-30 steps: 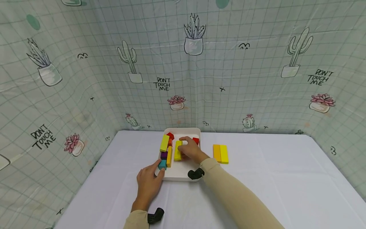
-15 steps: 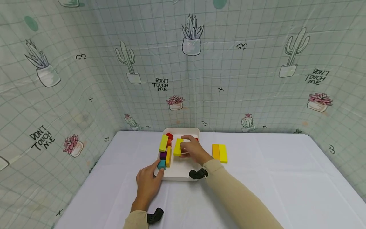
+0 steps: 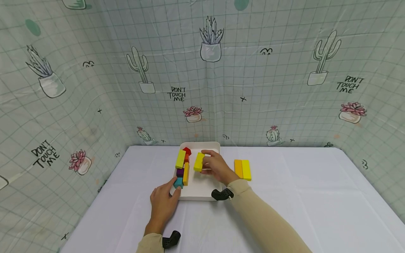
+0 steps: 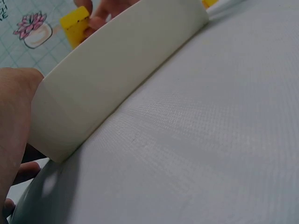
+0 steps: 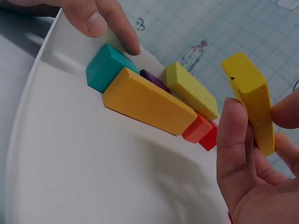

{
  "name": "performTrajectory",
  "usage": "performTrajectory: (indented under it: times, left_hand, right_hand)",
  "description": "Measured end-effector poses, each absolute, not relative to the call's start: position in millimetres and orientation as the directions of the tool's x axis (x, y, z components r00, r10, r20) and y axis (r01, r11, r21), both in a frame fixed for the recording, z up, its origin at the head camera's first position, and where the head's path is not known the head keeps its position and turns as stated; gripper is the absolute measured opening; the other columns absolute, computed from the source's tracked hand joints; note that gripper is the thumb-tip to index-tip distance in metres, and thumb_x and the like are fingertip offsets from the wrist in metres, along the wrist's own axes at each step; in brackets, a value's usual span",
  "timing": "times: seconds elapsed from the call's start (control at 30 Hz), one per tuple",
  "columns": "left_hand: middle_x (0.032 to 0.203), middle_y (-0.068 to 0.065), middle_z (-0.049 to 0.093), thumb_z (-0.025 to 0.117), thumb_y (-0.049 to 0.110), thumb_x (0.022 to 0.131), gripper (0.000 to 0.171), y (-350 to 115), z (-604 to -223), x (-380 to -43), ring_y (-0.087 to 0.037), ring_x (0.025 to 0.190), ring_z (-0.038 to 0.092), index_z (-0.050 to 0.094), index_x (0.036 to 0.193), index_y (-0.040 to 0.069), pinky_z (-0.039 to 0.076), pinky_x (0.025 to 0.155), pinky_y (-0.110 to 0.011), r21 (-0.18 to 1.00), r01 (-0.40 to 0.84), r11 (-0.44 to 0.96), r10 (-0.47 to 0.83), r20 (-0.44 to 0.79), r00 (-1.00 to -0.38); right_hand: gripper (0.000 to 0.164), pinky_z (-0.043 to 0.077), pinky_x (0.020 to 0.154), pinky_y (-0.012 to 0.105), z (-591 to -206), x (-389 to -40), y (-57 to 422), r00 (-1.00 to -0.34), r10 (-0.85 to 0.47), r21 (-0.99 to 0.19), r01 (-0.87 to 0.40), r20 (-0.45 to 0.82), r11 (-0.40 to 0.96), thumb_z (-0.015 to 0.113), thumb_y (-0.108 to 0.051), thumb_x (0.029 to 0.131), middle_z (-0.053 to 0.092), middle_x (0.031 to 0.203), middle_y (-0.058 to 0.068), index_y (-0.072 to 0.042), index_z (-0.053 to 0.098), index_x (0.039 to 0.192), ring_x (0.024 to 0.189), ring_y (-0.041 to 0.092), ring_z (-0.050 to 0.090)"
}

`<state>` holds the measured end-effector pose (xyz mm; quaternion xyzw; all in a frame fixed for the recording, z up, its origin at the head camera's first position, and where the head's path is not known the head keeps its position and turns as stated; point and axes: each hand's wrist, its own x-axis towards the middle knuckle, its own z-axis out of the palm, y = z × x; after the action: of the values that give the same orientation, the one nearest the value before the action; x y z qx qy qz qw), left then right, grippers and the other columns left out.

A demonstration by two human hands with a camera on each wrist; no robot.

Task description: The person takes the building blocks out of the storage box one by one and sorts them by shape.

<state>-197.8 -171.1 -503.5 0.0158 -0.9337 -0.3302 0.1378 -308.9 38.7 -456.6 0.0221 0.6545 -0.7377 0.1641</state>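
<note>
My right hand [image 3: 218, 165] pinches a yellow block [image 3: 198, 162] between thumb and fingers, raised above the white tray [image 3: 202, 198]. In the right wrist view this block [image 5: 252, 88] is tilted and has small dark marks. My left hand [image 3: 165, 201] holds the near left corner of the tray, thumb and index finger over the rim beside a teal block [image 5: 108, 67]. Along the tray's left side lie an orange-yellow block [image 5: 145, 100], a purple block [image 3: 180, 172], a yellow-green block [image 3: 180, 159], an orange block [image 5: 197, 128] and a red block [image 3: 187, 151].
Right of the tray, an orange-yellow block [image 3: 238, 169] and a yellow block [image 3: 246, 170] lie side by side on the white tablecloth [image 3: 284, 203]. A patterned cloth [image 3: 240, 77] hangs behind the table.
My right hand has raised the yellow block from the tray, tilting it and drawing it slightly right. My left hand stays at the tray corner.
</note>
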Motion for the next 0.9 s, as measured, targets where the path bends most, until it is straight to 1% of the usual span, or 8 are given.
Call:
performTrajectory:
  times: [0.17,0.3,0.57,0.77,0.9]
  left_hand:
    - [0.132,-0.013,0.065,0.062,0.028,0.097,0.045,-171.2,-505.0,-197.6,-0.036,0.126,0.051,0.06,0.14,0.014,0.02,0.111,-0.062,0.621,0.068,0.781,-0.119,0.255,-0.96]
    - [0.131,-0.013,0.065,0.062,0.027,0.097,0.045,-171.2,-505.4,-198.2,-0.035,0.125,0.051,0.061,0.14,0.014,0.022,0.11,-0.062,0.621,0.081,0.78,-0.115,0.269,-0.956]
    - [0.131,-0.014,0.065,0.062,0.028,0.097,0.045,-171.1,-505.1,-198.7,-0.036,0.125,0.051,0.06,0.141,0.014,0.021,0.11,-0.062,0.62,0.075,0.781,-0.116,0.262,-0.958]
    - [0.131,-0.014,0.065,0.061,0.028,0.098,0.045,-171.5,-505.9,-198.2,-0.036,0.126,0.05,0.06,0.141,0.014,0.021,0.111,-0.062,0.621,0.072,0.781,-0.118,0.259,-0.959]
    - [0.132,-0.014,0.065,0.061,0.028,0.098,0.045,-171.0,-506.6,-199.1,-0.036,0.126,0.051,0.06,0.141,0.014,0.021,0.11,-0.063,0.621,0.076,0.78,-0.118,0.264,-0.957]
  right_hand:
    - [0.054,0.059,0.078,0.034,-456.7,-307.7,41.8,-0.946,-0.229,-0.949,0.269,-0.228,-0.165,0.053,-0.009,0.092,0.054,0.132,0.017,-0.012,0.05,0.146,0.096,0.028,0.061]
    - [0.053,0.058,0.08,0.034,-455.1,-304.7,45.4,-0.949,-0.233,-0.941,0.264,-0.213,-0.212,0.056,-0.008,0.094,0.052,0.133,0.018,-0.012,0.049,0.146,0.097,0.029,0.06]
    - [0.059,0.058,0.083,0.035,-450.4,-297.6,55.5,-0.954,-0.246,-0.947,0.23,-0.174,-0.222,0.058,-0.005,0.096,0.051,0.135,0.018,-0.012,0.042,0.152,0.096,0.029,0.061]
    - [0.061,0.058,0.085,0.035,-453.5,-293.2,61.2,-0.962,-0.222,-0.958,0.205,-0.159,-0.203,0.058,-0.004,0.095,0.044,0.144,0.018,-0.013,0.042,0.153,0.099,0.031,0.06]
    - [0.061,0.059,0.082,0.037,-453.4,-289.2,66.8,-0.97,-0.204,-0.97,0.167,-0.13,-0.176,0.058,-0.005,0.094,0.047,0.143,0.019,-0.011,0.042,0.153,0.096,0.03,0.062]
